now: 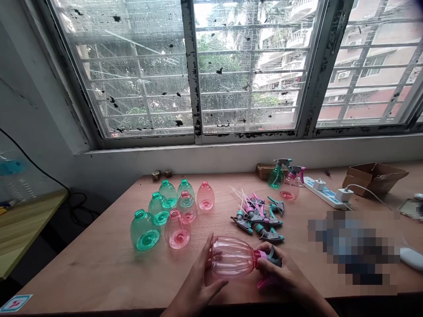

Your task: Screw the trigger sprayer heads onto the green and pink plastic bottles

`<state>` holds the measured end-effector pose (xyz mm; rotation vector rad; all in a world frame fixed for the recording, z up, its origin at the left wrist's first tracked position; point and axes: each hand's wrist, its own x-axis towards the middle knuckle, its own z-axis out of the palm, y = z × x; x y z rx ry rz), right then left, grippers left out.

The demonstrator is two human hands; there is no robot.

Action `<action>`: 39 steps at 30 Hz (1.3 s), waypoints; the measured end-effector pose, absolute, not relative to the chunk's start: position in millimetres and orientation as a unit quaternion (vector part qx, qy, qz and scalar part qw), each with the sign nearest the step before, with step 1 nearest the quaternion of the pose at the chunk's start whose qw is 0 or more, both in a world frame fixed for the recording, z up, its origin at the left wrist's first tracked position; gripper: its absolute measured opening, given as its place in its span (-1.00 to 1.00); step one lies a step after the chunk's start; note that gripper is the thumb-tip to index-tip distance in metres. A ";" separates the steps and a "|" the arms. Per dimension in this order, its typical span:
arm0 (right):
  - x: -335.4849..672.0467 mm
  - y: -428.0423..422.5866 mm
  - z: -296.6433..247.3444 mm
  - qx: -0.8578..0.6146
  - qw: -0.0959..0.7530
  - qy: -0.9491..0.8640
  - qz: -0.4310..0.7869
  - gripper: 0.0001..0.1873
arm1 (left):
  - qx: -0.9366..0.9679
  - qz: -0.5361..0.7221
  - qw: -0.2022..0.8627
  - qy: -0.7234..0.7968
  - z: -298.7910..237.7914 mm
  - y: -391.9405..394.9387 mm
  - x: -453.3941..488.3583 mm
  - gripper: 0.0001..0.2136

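Note:
A pink clear plastic bottle (pixel 233 257) lies sideways between my hands near the table's front edge. My left hand (pixel 198 281) cups its base with the fingers curved against it. My right hand (pixel 284 275) is closed round the grey and pink trigger sprayer head (pixel 272 255) at the bottle's neck. Several loose sprayer heads (pixel 259 218) with white tubes lie in a pile just beyond. To the left stand several empty green bottles (pixel 144 230) and pink bottles (pixel 177 229) without tops.
Two finished spray bottles, a green one (pixel 277 174) and a pink one (pixel 292 182), stand at the back by a white power strip (pixel 322 191). A cardboard box (pixel 373 176) sits at the back right. A blurred patch covers the right table area. The window wall runs behind.

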<state>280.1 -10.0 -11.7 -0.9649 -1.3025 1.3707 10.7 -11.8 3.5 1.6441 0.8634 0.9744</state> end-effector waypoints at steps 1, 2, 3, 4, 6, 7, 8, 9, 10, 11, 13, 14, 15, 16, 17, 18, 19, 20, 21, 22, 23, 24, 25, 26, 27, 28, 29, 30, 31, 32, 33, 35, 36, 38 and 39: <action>280.1 -9.9 -11.9 -0.398 0.487 -0.535 0.565 -0.56 | 0.682 0.398 0.497 0.360 3.6 -12.3 10.4 -0.06; 280.2 -9.9 -12.0 -0.399 0.486 -0.533 0.566 -0.55 | 0.684 0.392 0.496 0.365 3.7 -12.6 9.9 -0.03; 280.3 -10.0 -11.9 -0.400 0.487 -0.533 0.565 -0.55 | 0.685 0.386 0.495 0.370 3.9 -12.7 9.2 0.00; 280.3 -10.2 -11.8 -0.401 0.485 -0.534 0.564 -0.56 | 0.684 0.381 0.497 0.374 4.1 -12.6 8.6 0.03; 280.4 -10.4 -11.7 -0.403 0.484 -0.536 0.563 -0.57 | 0.676 0.377 0.508 0.378 4.5 -12.0 7.9 0.03; 280.3 -10.3 -11.8 -0.404 0.484 -0.535 0.562 -0.57 | 0.671 0.379 0.515 0.377 4.6 -11.8 7.9 0.02; 280.1 -10.1 -12.1 -0.406 0.485 -0.533 0.562 -0.56 | 0.667 0.381 0.521 0.372 4.8 -11.8 8.3 0.00; 279.9 -9.9 -12.6 -0.408 0.488 -0.530 0.561 -0.55 | 0.665 0.384 0.526 0.366 5.0 -11.9 8.9 -0.01; 279.7 -9.6 -13.1 -0.409 0.491 -0.527 0.560 -0.54 | 0.665 0.389 0.526 0.359 5.4 -12.3 9.7 -0.02; 279.5 -9.3 -13.6 -0.411 0.495 -0.525 0.557 -0.54 | 0.668 0.395 0.522 0.353 6.0 -13.0 10.7 -0.04; 279.1 -9.0 -14.1 -0.411 0.499 -0.525 0.553 -0.54 | 0.677 0.408 0.508 0.343 7.7 -14.7 12.5 -0.08; 278.9 -9.1 -14.1 -0.409 0.500 -0.527 0.552 -0.55 | 0.681 0.414 0.499 0.340 8.6 -15.5 13.2 -0.10; 278.7 -9.2 -14.0 -0.407 0.500 -0.528 0.552 -0.55 | 0.684 0.417 0.493 0.338 9.4 -16.2 13.6 -0.11; 278.6 -9.5 -13.7 -0.407 0.498 -0.529 0.553 -0.56 | 0.686 0.417 0.490 0.338 9.9 -16.8 13.7 -0.11; 278.6 -9.7 -13.4 -0.408 0.496 -0.531 0.553 -0.55 | 0.687 0.417 0.491 0.337 10.1 -17.1 13.6 -0.08; 278.6 -9.9 -13.0 -0.410 0.493 -0.532 0.553 -0.55 | 0.684 0.417 0.495 0.336 10.0 -17.3 13.2 -0.04; 278.6 -10.1 -12.5 -0.412 0.490 -0.533 0.553 -0.55 | 0.680 0.416 0.502 0.335 9.6 -17.2 12.6 -0.02; 278.7 -10.3 -12.0 -0.413 0.489 -0.534 0.553 -0.55 | 0.676 0.415 0.509 0.335 9.2 -17.0 12.0 -0.02; 278.8 -10.4 -11.3 -0.412 0.490 -0.534 0.553 -0.55 | 0.672 0.415 0.514 0.336 8.9 -16.8 11.4 -0.03; 278.9 -10.6 -10.6 -0.411 0.491 -0.534 0.552 -0.54 | 0.669 0.413 0.516 0.340 8.7 -16.5 10.9 -0.05; 279.0 -10.7 -9.8 -0.409 0.493 -0.533 0.552 -0.55 | 0.669 0.410 0.514 0.346 8.8 -16.2 10.6 -0.08; 279.1 -10.8 -9.0 -0.408 0.495 -0.533 0.552 -0.55 | 0.672 0.407 0.508 0.354 9.1 -16.1 10.5 -0.10; 279.2 -10.8 -8.4 -0.408 0.495 -0.533 0.552 -0.56 | 0.676 0.403 0.501 0.360 9.6 -16.2 10.6 -0.11; 279.2 -10.8 -7.9 -0.407 0.495 -0.533 0.553 -0.56 | 0.682 0.399 0.494 0.362 10.2 -16.3 10.8 -0.11; 279.2 -10.7 -7.7 -0.406 0.494 -0.533 0.554 -0.56 | 0.688 0.397 0.489 0.362 10.8 -16.6 11.0 -0.12; 279.1 -10.6 -7.8 -0.405 0.496 -0.532 0.554 -0.56 | 0.693 0.394 0.484 0.360 11.3 -16.9 11.3 -0.12; 278.9 -10.4 -8.2 -0.404 0.497 -0.531 0.555 -0.55 | 0.697 0.394 0.479 0.359 11.6 -17.2 11.5 -0.11; 278.8 -10.2 -8.9 -0.404 0.500 -0.528 0.555 -0.55 | 0.701 0.392 0.477 0.358 11.7 -17.4 11.6 -0.09; 278.6 -9.9 -9.7 -0.403 0.502 -0.526 0.556 -0.54 | 0.702 0.390 0.477 0.357 11.6 -17.4 11.6 -0.07; 278.5 -9.7 -10.5 -0.403 0.503 -0.523 0.557 -0.54 | 0.702 0.389 0.479 0.357 11.3 -17.3 11.5 -0.05; 278.4 -9.6 -11.2 -0.403 0.503 -0.521 0.559 -0.54 | 0.699 0.386 0.483 0.359 10.8 -16.9 11.2 -0.04; 278.6 -9.3 -12.3 -0.402 0.502 -0.520 0.562 -0.55 | 0.694 0.381 0.490 0.364 9.1 -15.8 10.5 -0.07; 278.8 -9.3 -12.5 -0.402 0.501 -0.522 0.561 -0.56 | 0.694 0.379 0.488 0.369 8.1 -15.1 10.1 -0.08; 279.2 -9.3 -12.3 -0.401 0.503 -0.526 0.557 -0.56 | 0.701 0.379 0.468 0.381 6.3 -14.1 9.8 -0.09; 279.4 -9.3 -12.1 -0.400 0.503 -0.527 0.556 -0.56 | 0.705 0.383 0.457 0.384 5.6 -13.9 9.9 -0.10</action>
